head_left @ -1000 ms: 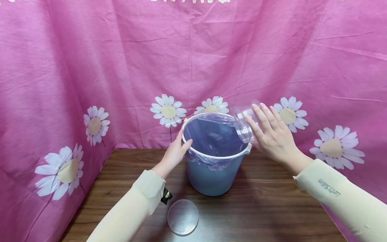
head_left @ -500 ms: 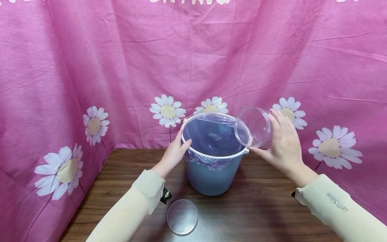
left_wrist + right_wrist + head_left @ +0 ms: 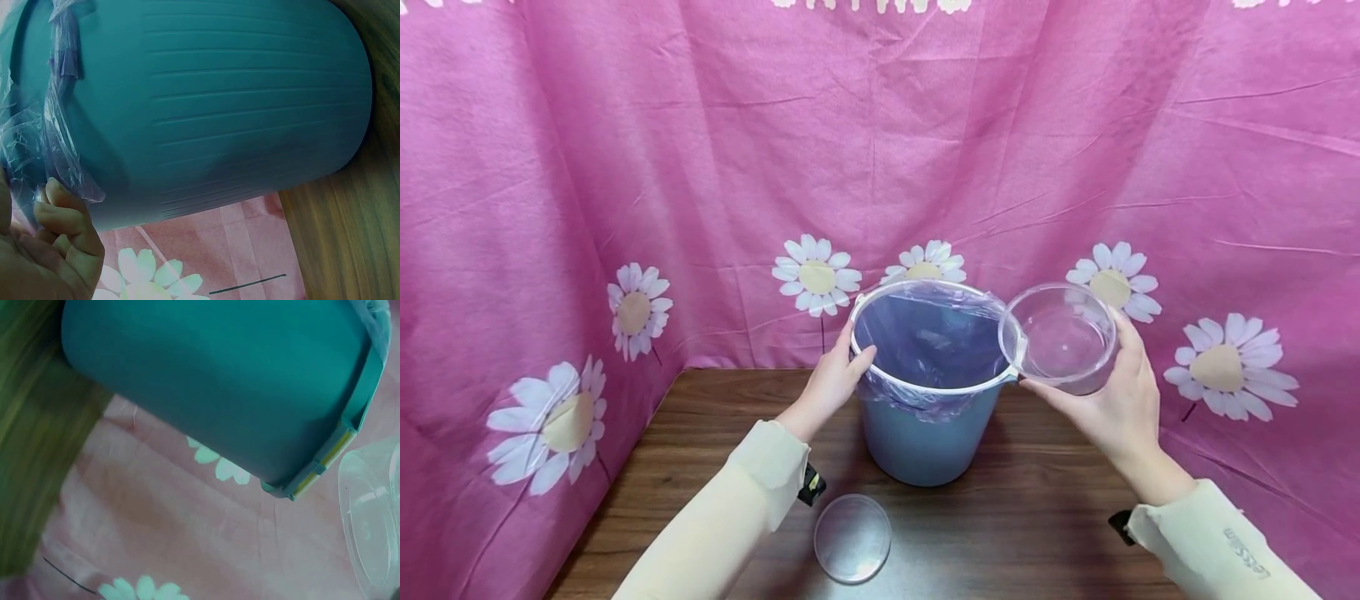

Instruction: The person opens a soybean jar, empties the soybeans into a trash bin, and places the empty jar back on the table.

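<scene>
A blue trash can [image 3: 934, 442] with a white rim and a thin clear purple liner bag [image 3: 925, 405] folded over it stands on the table. My left hand [image 3: 832, 382] grips its rim at the left, thumb over the inside edge; in the left wrist view curled fingers [image 3: 62, 215] lie against the liner. My right hand [image 3: 1123, 404] holds a round clear plastic container [image 3: 1063, 337] beside the can's right rim, its mouth tilted up toward me. The container overlaps the rim in the head view. Only part of the container [image 3: 372, 519] shows in the right wrist view.
A round clear lid [image 3: 852, 538] lies flat on the brown wood-grain table [image 3: 1037, 517], in front of the can. A pink curtain [image 3: 880, 167] with white daisies hangs behind and along both sides.
The right hand has turned the container from tipped over the can to nearly upright and drawn it slightly to the right. The left hand and the lid have stayed in place.
</scene>
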### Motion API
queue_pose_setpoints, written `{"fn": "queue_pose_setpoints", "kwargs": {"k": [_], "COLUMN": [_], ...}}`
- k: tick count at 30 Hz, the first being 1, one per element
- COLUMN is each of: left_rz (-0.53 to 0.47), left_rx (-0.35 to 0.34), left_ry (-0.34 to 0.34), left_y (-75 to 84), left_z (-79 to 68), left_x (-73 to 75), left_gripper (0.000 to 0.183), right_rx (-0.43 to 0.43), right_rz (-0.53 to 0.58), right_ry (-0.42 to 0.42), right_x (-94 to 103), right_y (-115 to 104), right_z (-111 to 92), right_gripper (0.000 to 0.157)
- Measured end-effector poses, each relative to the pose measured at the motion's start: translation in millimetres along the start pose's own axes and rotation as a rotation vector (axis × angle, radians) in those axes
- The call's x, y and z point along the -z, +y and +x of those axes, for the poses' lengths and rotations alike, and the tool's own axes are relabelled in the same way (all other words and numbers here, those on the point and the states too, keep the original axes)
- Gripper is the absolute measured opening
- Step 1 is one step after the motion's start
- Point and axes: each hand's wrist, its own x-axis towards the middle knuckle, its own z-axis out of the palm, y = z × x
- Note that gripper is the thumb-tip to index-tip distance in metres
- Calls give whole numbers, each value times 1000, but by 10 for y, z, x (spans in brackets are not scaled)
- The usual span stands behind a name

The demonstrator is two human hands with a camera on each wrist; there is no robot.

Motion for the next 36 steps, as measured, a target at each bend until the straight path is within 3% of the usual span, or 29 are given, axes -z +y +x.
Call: {"fn": "queue_pose_setpoints", "kwargs": {"k": [4, 9, 28, 36], "left_rz": [3, -17, -19, -24], "left_rx": [-9, 2, 0, 7], "left_ry": [4, -2, -2, -3], "left_y": [-3, -3, -6, -1], "left_z": [1, -7, 2, 0], "left_x": [3, 2, 4, 10], "left_gripper": [71, 71, 70, 70], "right_rx": [-201, -331, -282, -353], "right_rz": [24, 57, 258, 277], "right_ry": [3, 22, 111, 100], "right_x": [18, 35, 58, 63], "right_y": [-34, -50, 133, 114], "right_z": [-142, -257, -698, -873], "right_gripper": [124, 121, 116, 115]}}
